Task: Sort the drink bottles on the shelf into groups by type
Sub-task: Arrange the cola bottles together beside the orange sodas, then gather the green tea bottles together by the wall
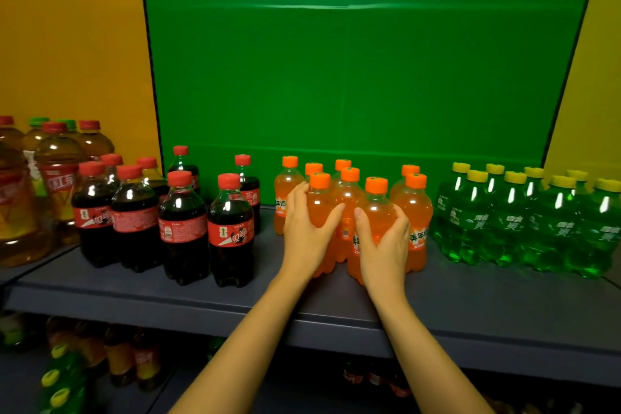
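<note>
Left hand (304, 228) and right hand (383, 242) clasping orange bottles (416, 208), cola bottles (183, 228) left — green bottles (510, 222) right

I see a green back panel (353, 77) behind the shelf (487, 306), flanked by a yellow panel at left (67, 44) and another yellow panel at right (601, 94). The green panel carries one horizontal crease (upper part). Shelf deck: dark grey-blue, matte. The level below it lies in dim light.

Red-capped cola bottles (183, 228) are stood upright on the left of the shelf (470, 299), orange soda bottles (416, 208) are bunched tight in the middle, and yellow-capped green bottles (510, 222) are packed together on the right.
</note>
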A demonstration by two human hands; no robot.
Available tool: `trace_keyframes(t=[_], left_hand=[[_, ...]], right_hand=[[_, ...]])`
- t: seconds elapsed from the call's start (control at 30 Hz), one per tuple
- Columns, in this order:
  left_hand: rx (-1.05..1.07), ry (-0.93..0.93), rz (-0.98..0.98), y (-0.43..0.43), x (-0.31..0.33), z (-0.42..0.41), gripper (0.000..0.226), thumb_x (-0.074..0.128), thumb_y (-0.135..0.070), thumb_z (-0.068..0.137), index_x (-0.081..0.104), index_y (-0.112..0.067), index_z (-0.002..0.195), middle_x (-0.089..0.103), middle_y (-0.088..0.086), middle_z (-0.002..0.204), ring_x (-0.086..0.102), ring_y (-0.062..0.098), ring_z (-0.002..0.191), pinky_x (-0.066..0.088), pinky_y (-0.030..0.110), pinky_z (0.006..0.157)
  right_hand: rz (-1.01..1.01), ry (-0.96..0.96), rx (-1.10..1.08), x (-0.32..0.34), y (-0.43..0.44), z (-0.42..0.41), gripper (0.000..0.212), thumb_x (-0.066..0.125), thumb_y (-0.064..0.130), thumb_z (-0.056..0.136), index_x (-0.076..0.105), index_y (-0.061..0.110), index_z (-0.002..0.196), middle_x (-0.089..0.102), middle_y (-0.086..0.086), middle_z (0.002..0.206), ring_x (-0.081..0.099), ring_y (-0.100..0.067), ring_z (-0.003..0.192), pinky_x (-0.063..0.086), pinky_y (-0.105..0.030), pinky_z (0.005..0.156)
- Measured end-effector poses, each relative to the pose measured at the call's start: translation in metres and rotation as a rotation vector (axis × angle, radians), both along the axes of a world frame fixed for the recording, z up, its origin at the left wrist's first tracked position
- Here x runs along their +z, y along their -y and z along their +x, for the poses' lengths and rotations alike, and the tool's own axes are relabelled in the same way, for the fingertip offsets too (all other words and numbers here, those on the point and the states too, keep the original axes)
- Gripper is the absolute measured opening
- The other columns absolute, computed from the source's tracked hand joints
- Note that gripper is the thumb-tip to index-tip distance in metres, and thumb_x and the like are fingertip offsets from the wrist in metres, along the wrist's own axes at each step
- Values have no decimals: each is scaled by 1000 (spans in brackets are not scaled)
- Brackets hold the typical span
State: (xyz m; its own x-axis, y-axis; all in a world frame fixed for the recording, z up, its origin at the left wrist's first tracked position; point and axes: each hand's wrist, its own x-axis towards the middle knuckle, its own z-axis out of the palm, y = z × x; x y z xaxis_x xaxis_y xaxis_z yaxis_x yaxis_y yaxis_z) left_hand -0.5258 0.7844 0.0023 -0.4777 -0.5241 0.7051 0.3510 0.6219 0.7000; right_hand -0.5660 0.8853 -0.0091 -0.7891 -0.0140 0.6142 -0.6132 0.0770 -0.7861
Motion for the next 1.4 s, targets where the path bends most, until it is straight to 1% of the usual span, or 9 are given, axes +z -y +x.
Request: trace_keyframes(t=[0.1, 0.17, 0.23, 0.33, 0.53, 0.7, 1.07, 1.23, 1.4], left_hand=[[34, 108, -36, 5, 6, 8, 64, 69, -36, 79, 40, -10, 130, 45, 4, 128, 43, 17, 122, 34, 25, 102], [61, 154, -37, 8, 12, 22, 64, 67, -37, 81, 39, -11, 133, 45, 3, 131, 42, 14, 120, 32, 23, 99], [104, 132, -89, 12, 17, 42, 45, 62, -37, 85, 49, -13, 121, 52, 1, 120, 48, 10, 105, 35, 19, 88], [174, 78, -213, 24, 24, 79, 17, 57, -34, 88, 59, -18, 93, 60, -5, 92, 56, 10, 80, 45, 28, 70], [373, 84, -327, 78, 33, 178, 30, 46, -48, 81, 59, -22, 74, 60, -9, 66, 57, 9, 62, 48, 37, 58], [459, 129, -292, 155, 29, 267, 30, 48, -49, 83, 60, -24, 73, 63, -6, 64, 60, 10, 60, 49, 40, 55], [515, 340, -187, 295, -5, 385, 12, 61, -31, 86, 59, -23, 76, 61, -9, 70, 59, 7, 69, 51, 38, 61], [455, 437, -185, 338, -16, 391, 11, 60, -33, 85, 59, -25, 79, 61, -10, 72, 58, 5, 70, 51, 36, 63], [413, 474, -193, 374, -17, 375, 8, 59, -33, 86, 59, -26, 83, 61, -11, 76, 57, 5, 73, 51, 35, 67]], right_hand=[[67, 23, 17, 5, -8, -1, 70, 60, 37, 85, 29, 5, 139, 39, -13, 142, 38, -25, 131, 30, -29, 104], [131, -5, 3, 10, -14, 2, 72, 62, 34, 85, 27, 6, 141, 37, -13, 145, 35, -24, 133, 27, -28, 105], [192, -75, -39, 14, -20, 9, 70, 63, 29, 85, 28, 7, 142, 36, -11, 146, 33, -23, 134, 24, -26, 105], [225, -232, -94, 19, -25, 24, 57, 64, 19, 85, 40, 7, 136, 42, -10, 138, 37, -24, 128, 23, -24, 103], [205, -432, -28, 27, 2, 77, 29, 59, 17, 80, 59, 11, 109, 53, -4, 111, 47, -19, 108, 28, -17, 92], [168, -385, 159, 30, 57, 138, 21, 65, 7, 83, 60, 21, 99, 57, 4, 97, 56, -12, 91, 39, -9, 79], [293, -193, 480, 9, 240, 250, 19, 61, 13, 86, 60, 23, 102, 60, 14, 96, 60, -8, 87, 50, -21, 78], [400, -114, 516, 14, 313, 263, 36, 63, 23, 86, 52, 17, 119, 55, 7, 107, 54, -8, 88, 50, -27, 82], [453, -5, 518, 18, 370, 257, 76, 70, 43, 76, 32, 16, 137, 43, -1, 135, 49, -15, 113, 46, -40, 97]])
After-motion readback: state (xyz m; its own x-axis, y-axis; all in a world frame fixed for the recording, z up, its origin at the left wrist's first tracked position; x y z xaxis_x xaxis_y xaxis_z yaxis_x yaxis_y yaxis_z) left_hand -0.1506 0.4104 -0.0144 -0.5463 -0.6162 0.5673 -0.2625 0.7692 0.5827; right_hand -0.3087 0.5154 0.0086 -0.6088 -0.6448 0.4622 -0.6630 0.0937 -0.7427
